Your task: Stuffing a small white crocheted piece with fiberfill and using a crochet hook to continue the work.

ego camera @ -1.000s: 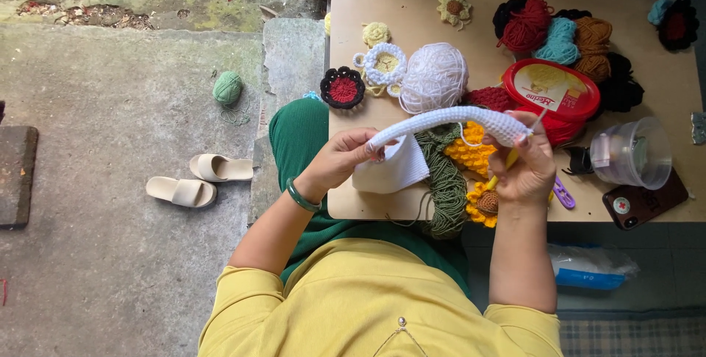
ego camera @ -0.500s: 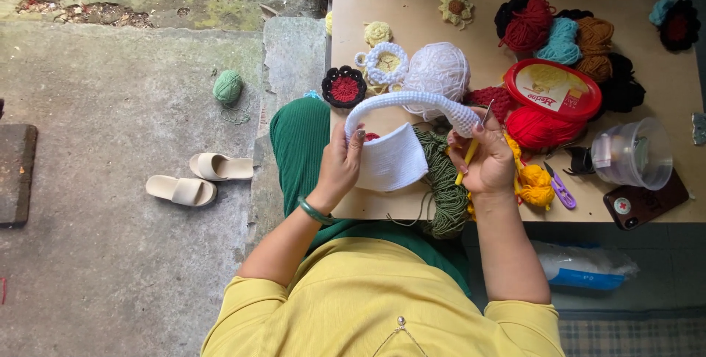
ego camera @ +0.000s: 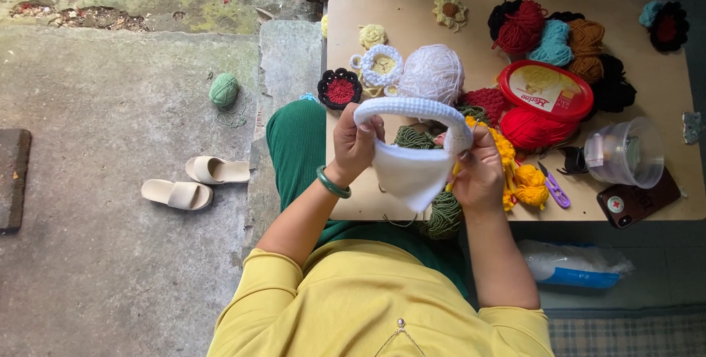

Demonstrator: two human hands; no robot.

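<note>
- The white crochet bag [ego camera: 412, 169] looks far along: its body is a closed pouch and a thick arched handle [ego camera: 412, 107] already runs from one side to the other.
- Judging from this, the main work is done; what seems left is the joint where the handle meets the bag on the right side, and perhaps some finishing. No loose white thread shows clearly, so how much remains is hard to tell.
- The bag is held in the air above the near edge of the table [ego camera: 471, 15], between the two hands, with green yarn [ego camera: 441, 213] under it.
- The left hand [ego camera: 354, 144] holds the left end of the handle; the fingers are curled and pressed together around it, the thumb on the near side. A green bangle [ego camera: 332, 183] sits on this wrist.
- The right hand [ego camera: 479, 173] is at the right end of the handle; its fingers are bent and pinch the bag's edge there. A thin yellow stick, maybe a hook, shows at the fingers, but it is too small to be sure.
- Both forearms come up from the body and bend inward to the bag.
- On the table beyond the bag lie a white yarn ball [ego camera: 432, 72], a red tub [ego camera: 546, 90], red yarn [ego camera: 533, 127] and yellow pieces [ego camera: 526, 184].
</note>
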